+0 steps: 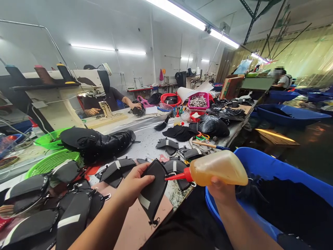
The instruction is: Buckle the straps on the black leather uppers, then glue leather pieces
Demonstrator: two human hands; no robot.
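My left hand (135, 182) is closed on a curved black fabric piece (155, 184), thumb on top, with a pale strip across its lower part and a small metal ring at its bottom corner. In my right hand (221, 191) is a squeeze bottle (220, 168) of amber liquid, tipped on its side. Its red nozzle (179, 176) points left, and the tip meets or nearly meets the right edge of the fabric piece. Similar black pieces with pale strips (27, 189) lie to the left, and another (168, 146) lies beyond my hands.
A blue tub (241, 156) with black material stands at right. Green baskets (54, 161), a sewing machine (59, 93) and a long black stack (99, 140) are at left. Across the table, a co-worker's hand (136, 106) touches a black item. A pink basket (199, 100) holds small metal parts.
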